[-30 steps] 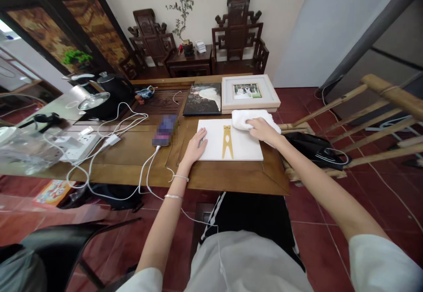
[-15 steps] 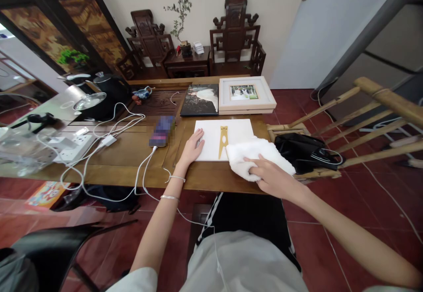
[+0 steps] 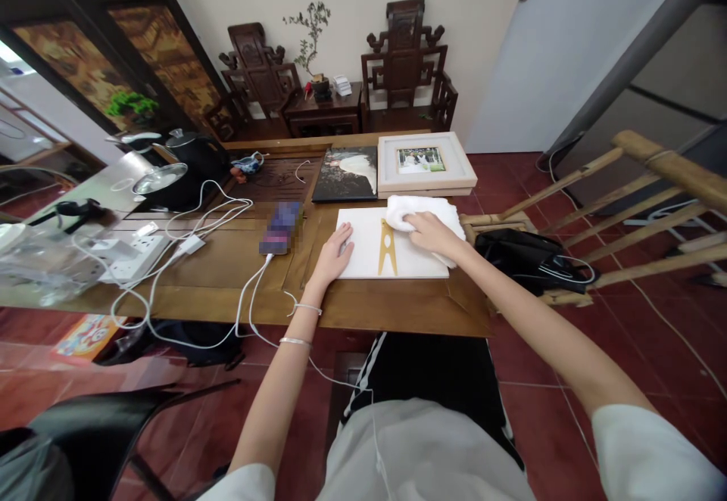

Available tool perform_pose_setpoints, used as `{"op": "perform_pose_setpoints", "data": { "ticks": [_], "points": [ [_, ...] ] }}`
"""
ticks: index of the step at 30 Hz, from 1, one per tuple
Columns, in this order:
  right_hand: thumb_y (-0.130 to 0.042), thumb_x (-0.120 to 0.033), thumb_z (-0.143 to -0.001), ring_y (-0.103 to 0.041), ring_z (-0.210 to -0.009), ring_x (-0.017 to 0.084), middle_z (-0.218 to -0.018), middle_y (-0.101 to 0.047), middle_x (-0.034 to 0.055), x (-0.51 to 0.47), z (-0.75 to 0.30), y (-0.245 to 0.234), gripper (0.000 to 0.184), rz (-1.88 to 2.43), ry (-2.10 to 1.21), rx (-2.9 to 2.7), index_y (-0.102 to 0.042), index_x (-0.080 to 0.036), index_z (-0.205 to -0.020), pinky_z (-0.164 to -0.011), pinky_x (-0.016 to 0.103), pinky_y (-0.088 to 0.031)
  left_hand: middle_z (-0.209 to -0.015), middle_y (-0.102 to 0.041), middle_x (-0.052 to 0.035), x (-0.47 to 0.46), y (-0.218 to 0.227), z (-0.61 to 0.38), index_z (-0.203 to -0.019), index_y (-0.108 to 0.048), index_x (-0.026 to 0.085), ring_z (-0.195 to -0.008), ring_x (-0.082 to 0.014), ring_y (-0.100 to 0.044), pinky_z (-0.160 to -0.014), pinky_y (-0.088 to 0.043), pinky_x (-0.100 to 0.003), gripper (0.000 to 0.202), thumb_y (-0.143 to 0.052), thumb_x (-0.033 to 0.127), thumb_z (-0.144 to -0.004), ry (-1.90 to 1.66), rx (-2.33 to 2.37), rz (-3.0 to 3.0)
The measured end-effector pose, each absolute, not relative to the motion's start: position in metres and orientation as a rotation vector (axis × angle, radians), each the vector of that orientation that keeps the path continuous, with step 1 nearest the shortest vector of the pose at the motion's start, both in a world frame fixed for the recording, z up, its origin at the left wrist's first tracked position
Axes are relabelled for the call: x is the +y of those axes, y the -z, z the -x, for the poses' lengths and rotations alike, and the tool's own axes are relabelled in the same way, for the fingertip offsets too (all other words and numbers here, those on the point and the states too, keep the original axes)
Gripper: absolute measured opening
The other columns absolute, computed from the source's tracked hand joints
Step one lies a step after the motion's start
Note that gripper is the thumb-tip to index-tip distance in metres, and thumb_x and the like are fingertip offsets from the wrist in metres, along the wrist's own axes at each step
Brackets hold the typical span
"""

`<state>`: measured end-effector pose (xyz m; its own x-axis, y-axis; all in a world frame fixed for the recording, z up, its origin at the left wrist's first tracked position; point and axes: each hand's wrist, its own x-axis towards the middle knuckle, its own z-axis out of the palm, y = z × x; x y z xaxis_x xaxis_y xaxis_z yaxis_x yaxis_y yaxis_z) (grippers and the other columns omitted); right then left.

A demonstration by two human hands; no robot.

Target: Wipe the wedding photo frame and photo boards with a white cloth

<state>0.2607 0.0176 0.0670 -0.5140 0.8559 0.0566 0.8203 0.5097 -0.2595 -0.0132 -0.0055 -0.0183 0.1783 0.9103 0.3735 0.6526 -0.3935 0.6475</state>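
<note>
A white rectangular board [image 3: 360, 247] lies flat on the wooden table, with a yellow A-shaped figure [image 3: 388, 251] at its middle. My left hand [image 3: 334, 253] rests on the board's left edge, fingers stretched out and holding nothing. On the right side, my right hand [image 3: 430, 233] presses a white cloth [image 3: 448, 210] against the board, its fingers bunched into the fabric. The cloth covers the upper right part of the board and the top of the yellow figure.
Behind the board lie a dark photo panel [image 3: 346, 173] and a white picture frame [image 3: 425, 162]. Left of it is a phone [image 3: 281, 228] on a charging cable. A power strip [image 3: 133, 255], loose cables and a kettle [image 3: 196, 154] stand further left. A bamboo chair [image 3: 670, 153] holds a black bag [image 3: 528, 259].
My right hand has moved the cloth up and away from me across the board, uncovering the yellow figure's lower right leg and the board's lower right corner. My left hand stays in place.
</note>
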Motion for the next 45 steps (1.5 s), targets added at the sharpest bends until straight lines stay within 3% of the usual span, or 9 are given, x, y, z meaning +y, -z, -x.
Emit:
{"op": "perform_pose_setpoints", "data": {
  "ticks": [4, 7, 9, 18, 26, 33, 39, 45],
  "points": [
    [-0.036, 0.001, -0.076, -0.047, -0.133, 0.037, -0.133, -0.061, 0.0225, 0.033, -0.251, -0.052, 0.052, 1.378, -0.253, -2.576, -0.060, -0.010, -0.122, -0.108, 0.063, -0.028, -0.148, -0.052, -0.0121, -0.006, 0.018, 0.013, -0.133, -0.060, 0.014, -0.142, -0.0249, -0.043, -0.122, -0.031, -0.045, 0.044, -0.050, 0.026, -0.092, -1.048, 1.480, -2.116],
    [-0.036, 0.002, -0.076, -0.026, -0.148, 0.034, -0.151, -0.044, 0.0225, 0.015, -0.251, -0.040, 0.056, 1.302, -0.238, -2.617, -0.057, -0.009, -0.126, -0.113, 0.068, -0.018, -0.148, -0.051, -0.0129, -0.006, 0.018, 0.012, -0.133, -0.060, 0.013, -0.142, -0.0252, -0.043, -0.122, -0.031, -0.044, 0.044, -0.050, 0.026, -0.092, -1.042, 1.486, -2.104],
    [-0.038, 0.002, -0.073, -0.021, -0.150, 0.034, -0.155, -0.038, 0.0217, -0.010, -0.253, -0.036, 0.054, 1.248, -0.250, -2.663, -0.060, -0.009, -0.122, -0.114, 0.069, -0.016, -0.149, -0.051, -0.0126, -0.006, 0.018, 0.012, -0.133, -0.060, 0.013, -0.142, -0.0250, -0.043, -0.122, -0.030, -0.044, 0.044, -0.049, 0.026, -0.092, -1.042, 1.492, -2.097],
    [-0.041, 0.005, -0.066, -0.027, -0.147, 0.036, -0.152, -0.043, 0.0208, -0.110, -0.272, -0.054, 0.048, 1.000, -0.375, -2.830, -0.069, -0.011, -0.102, -0.112, 0.070, -0.023, -0.150, -0.050, -0.0113, -0.007, 0.015, 0.011, -0.134, -0.060, 0.014, -0.143, -0.0249, -0.041, -0.123, -0.029, -0.044, 0.045, -0.049, 0.028, -0.092, -1.030, 1.487, -2.105],
    [-0.041, 0.003, -0.073, -0.029, -0.147, 0.031, -0.151, -0.045, 0.0214, -0.042, -0.259, -0.047, 0.049, 1.157, -0.391, -2.696, -0.063, -0.012, -0.113, -0.116, 0.064, -0.020, -0.149, -0.051, -0.0092, -0.007, 0.015, 0.011, -0.133, -0.060, 0.017, -0.143, -0.0247, -0.042, -0.122, -0.030, -0.045, 0.043, -0.050, 0.027, -0.092, -1.027, 1.491, -2.105],
    [-0.037, 0.001, -0.078, -0.045, -0.135, 0.034, -0.132, -0.060, 0.0227, 0.024, -0.222, -0.057, 0.045, 1.323, -0.325, -2.578, -0.061, -0.011, -0.114, -0.107, 0.066, -0.030, -0.149, -0.052, -0.0103, -0.005, 0.017, 0.013, -0.134, -0.058, 0.017, -0.143, -0.0248, -0.041, -0.122, -0.029, -0.046, 0.044, -0.049, 0.027, -0.093, -1.008, 1.500, -2.110],
    [-0.037, 0.006, -0.076, -0.018, -0.149, 0.039, -0.156, -0.036, 0.0238, -0.003, -0.209, -0.050, 0.055, 1.353, -0.225, -2.673, -0.058, -0.007, -0.124, -0.110, 0.072, -0.020, -0.148, -0.052, -0.0101, -0.006, 0.018, 0.012, -0.134, -0.059, 0.017, -0.144, -0.0248, -0.041, -0.122, -0.029, -0.045, 0.043, -0.049, 0.027, -0.093, -1.021, 1.488, -2.108],
    [-0.036, 0.006, -0.076, -0.018, -0.150, 0.039, -0.157, -0.035, 0.0216, -0.080, -0.218, -0.057, 0.053, 1.179, -0.283, -2.852, -0.065, -0.008, -0.118, -0.112, 0.071, -0.022, -0.150, -0.050, -0.0106, -0.008, 0.015, 0.010, -0.134, -0.059, 0.016, -0.143, -0.0248, -0.042, -0.122, -0.031, -0.044, 0.044, -0.049, 0.029, -0.093, -1.035, 1.473, -2.106]
  ]
}}
